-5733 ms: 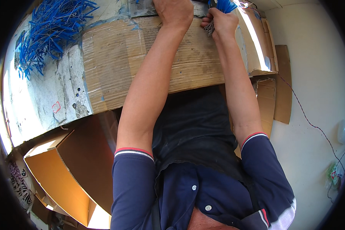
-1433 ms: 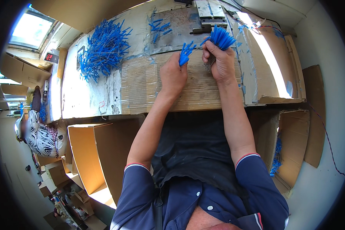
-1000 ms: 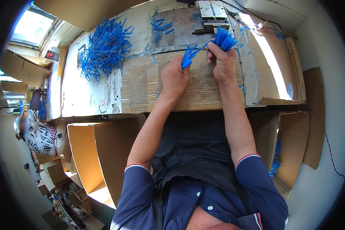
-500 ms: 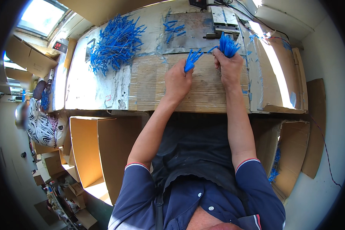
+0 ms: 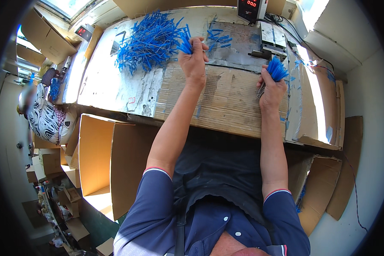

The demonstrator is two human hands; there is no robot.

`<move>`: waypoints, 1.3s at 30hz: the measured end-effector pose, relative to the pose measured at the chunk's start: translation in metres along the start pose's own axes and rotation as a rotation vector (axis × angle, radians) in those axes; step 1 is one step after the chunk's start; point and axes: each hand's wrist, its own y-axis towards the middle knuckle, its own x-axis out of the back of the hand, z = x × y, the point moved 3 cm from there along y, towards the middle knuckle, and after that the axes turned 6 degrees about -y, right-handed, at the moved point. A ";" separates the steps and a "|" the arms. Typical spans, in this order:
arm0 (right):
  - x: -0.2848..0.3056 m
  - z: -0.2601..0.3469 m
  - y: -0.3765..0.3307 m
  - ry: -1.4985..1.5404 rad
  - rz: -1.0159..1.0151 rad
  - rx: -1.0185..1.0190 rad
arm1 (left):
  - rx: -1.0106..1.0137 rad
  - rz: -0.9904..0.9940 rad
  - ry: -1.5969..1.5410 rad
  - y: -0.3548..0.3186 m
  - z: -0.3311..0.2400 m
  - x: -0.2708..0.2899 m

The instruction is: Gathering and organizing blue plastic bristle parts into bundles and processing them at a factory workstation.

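Left hand [image 5: 193, 64]: closed around a small bunch of slim, blue-ended wire pieces [image 5: 184, 42].
Right hand [image 5: 272, 91]: gripping a fuller bunch of blue-ended wires [image 5: 277, 69], blue ends toward one o'clock.
Heap: large tangled blue pile of such pieces [image 5: 147, 42], at the left hand's ten o'clock.
Strays: loose blue-ended pieces [image 5: 219, 39], left hand's two o'clock.
Fixture: silvery rectangular metal block [image 5: 273, 36], right hand's twelve o'clock.
Cover: flat brown cardboard sheet [image 5: 217, 98], right hand's nine o'clock.
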 end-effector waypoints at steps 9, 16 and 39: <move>0.004 -0.012 0.007 -0.237 -0.021 0.166 | 0.109 0.091 -0.232 -0.037 0.016 0.003; 0.011 -0.025 0.015 -0.215 0.167 0.043 | 0.069 0.151 -0.083 -0.060 0.025 0.011; 0.042 -0.049 0.064 -0.627 0.301 0.435 | -0.172 0.115 0.527 -0.100 -0.001 0.017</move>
